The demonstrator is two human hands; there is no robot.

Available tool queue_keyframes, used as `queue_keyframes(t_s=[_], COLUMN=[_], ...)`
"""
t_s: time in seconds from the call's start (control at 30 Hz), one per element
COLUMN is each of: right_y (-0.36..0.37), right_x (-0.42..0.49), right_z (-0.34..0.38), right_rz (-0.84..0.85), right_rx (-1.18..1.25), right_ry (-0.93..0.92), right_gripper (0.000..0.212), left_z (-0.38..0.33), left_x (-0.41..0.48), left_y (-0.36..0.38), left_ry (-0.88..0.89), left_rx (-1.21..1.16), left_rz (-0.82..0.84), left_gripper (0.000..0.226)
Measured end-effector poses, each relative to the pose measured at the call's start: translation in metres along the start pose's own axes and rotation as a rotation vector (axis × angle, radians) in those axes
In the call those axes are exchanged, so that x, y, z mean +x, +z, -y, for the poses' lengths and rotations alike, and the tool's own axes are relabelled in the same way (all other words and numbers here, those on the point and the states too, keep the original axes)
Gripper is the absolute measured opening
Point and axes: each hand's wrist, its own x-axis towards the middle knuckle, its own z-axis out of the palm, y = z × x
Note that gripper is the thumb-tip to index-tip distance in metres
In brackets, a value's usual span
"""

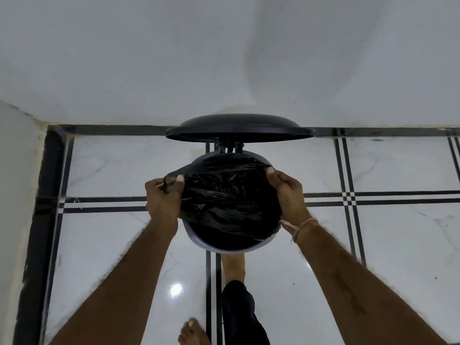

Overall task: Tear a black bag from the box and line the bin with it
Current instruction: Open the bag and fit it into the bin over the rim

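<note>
Black bag (229,195) sits in the mouth of the pedal bin (225,247), far edge already folded over the back rim by the hinge; near rim is bare w/ bag edge slack inside it. Left hand (163,197) pinches a bunched bit of the bag's edge at the left side, right hand (290,195) grips the edge at the right. Lid (239,128) stands open (a foot (232,267) seems to hold the pedal). To do it well: stretch both sides outward, roll edge down over the rim evenly, work toward the near side, avoid tearing thin film.
</note>
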Motion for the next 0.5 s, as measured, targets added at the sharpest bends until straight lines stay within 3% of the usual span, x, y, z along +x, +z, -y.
queue_keyframes(t_s=[0.1,0.2,0.4,0.5], right_y=[0.006,0.012,0.011,0.005], right_x=[0.003,0.006,0.009,0.013], right_z=[-0.006,-0.010,-0.011,-0.009], right_rz=[-0.038,-0.040,0.017,0.008], right_rx=[0.023,0.040,0.125,0.122], right_ry=[-0.031,-0.040,-0.031,-0.012], right_gripper=[0.030,0.031,0.032,0.030], left_z=[-0.004,-0.003,-0.018,-0.025], left_x=[0.008,0.020,0.045,0.052], left_y=[0.004,0.010,0.016,0.013], left_ry=[0.335,0.663,0.760,0.803], left_rx=[0.505,0.672,0.734,0.770], left_rz=[-0.108,-0.010,0.031,0.100], left_gripper=[0.081,0.075,0.020,0.009])
